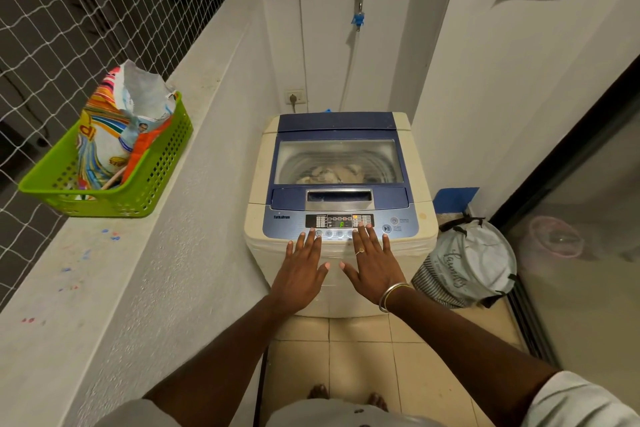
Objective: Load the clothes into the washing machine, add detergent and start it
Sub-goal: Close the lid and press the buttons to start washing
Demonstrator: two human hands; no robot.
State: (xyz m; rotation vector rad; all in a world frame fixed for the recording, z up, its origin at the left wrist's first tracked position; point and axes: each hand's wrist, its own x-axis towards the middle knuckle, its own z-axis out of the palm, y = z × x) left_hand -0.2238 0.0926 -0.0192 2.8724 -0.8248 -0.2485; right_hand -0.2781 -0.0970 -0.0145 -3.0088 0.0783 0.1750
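Observation:
A cream and blue top-loading washing machine (pixel 256 191) stands against the far wall with its glass lid (pixel 337 159) down. Pale clothes (pixel 332 174) show through the lid inside the drum. The control panel (pixel 341 220) is lit with a green "F". My left hand (pixel 303 269) lies flat with fingers spread on the machine's front edge, fingertips near the left buttons. My right hand (pixel 372 262) is also flat and spread, its fingertips touching the panel's buttons. Both hands hold nothing. An open detergent bag (pixel 117 125) stands in a green basket (pixel 162 163) on the left ledge.
A white laundry bag (pixel 471 263) sits on the floor right of the machine, by a glass sliding door (pixel 571 253). A tap (pixel 360 3) with hose and a wall socket (pixel 295 97) are behind the machine. Netting (pixel 69 10) closes the left opening above the ledge.

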